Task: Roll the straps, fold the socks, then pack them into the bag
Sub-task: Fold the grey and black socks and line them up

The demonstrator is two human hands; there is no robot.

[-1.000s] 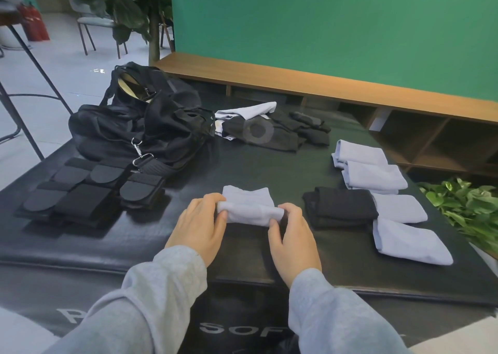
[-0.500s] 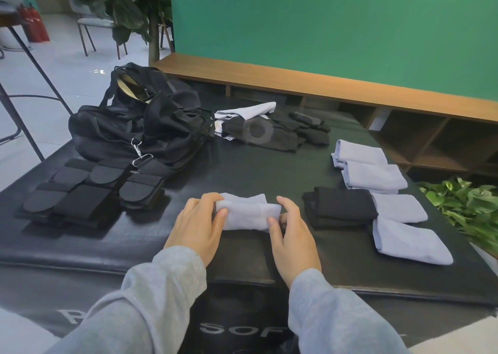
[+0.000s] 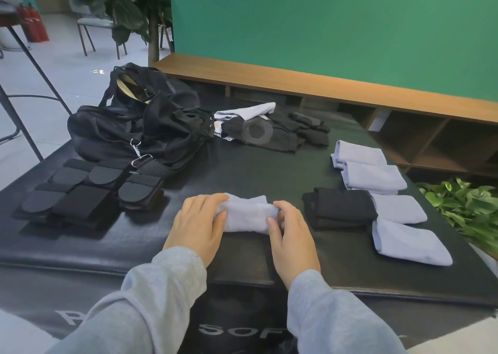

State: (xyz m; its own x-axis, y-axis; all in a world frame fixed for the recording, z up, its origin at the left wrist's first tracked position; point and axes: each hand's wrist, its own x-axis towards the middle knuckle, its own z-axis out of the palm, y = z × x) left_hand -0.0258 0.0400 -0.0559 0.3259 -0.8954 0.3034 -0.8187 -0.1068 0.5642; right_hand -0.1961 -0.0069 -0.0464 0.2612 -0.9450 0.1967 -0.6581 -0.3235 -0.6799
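Both hands are on the pale sock (image 3: 246,216), right near the front edge of the black table (image 3: 242,173). The left hand (image 3: 198,225) grips its left end, fingers (image 3: 213,199) curled over the top and thumb tucked under the fold. The right hand (image 3: 292,235) pinches the right end, fingers bent round the cloth. The sock lies folded flat on the table, with only a narrow strip of bare surface between it and the front edge.

Just right of it sits a folded black sock (image 3: 341,208), apart from the right hand by a small gap. Beyond that, a row of folded pale socks (image 3: 377,177) runs along the right edge, the nearest one close to the corner. To the left, the rolled straps (image 3: 80,189) lie grouped near the left edge, well apart from the left hand. Behind them, the black bag (image 3: 140,127) slumps at the far left, its mouth open on top. Unfolded socks (image 3: 269,133) are heaped at the far middle. A broad bare stretch of table lies open between the hands and that heap.
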